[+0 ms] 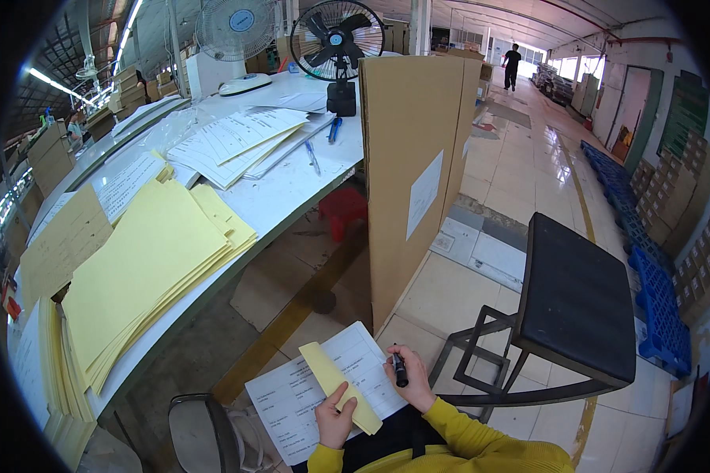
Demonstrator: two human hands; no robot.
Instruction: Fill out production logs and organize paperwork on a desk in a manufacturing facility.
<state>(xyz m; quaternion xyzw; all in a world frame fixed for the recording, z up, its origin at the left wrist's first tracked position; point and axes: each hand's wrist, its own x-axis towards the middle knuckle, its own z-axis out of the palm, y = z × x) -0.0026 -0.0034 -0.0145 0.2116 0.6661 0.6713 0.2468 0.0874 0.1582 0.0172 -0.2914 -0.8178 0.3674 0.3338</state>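
Note:
My left hand (335, 419) pinches a narrow piece of yellow paper (330, 372) that lies slantwise over white printed sheets (280, 404). The sheets are spread above my lap, and how they are supported underneath is hidden. In my right hand (418, 385) is a black marker (401, 369), gripped at the right edge of the white sheets. I cannot make out whether the marker's tip is capped. Left of the hands, a large stack of yellow paper (146, 260) lies along the edge of the white table (280, 185).
Loose printed papers (241, 138), pens (313, 156) and two fans (336, 38) stand or lie farther back on the table. A tall cardboard box (402, 181) rises ahead of me. To the right is a black stool (576, 299); blue pallets (659, 311) line the aisle, where a person (512, 67) stands far off.

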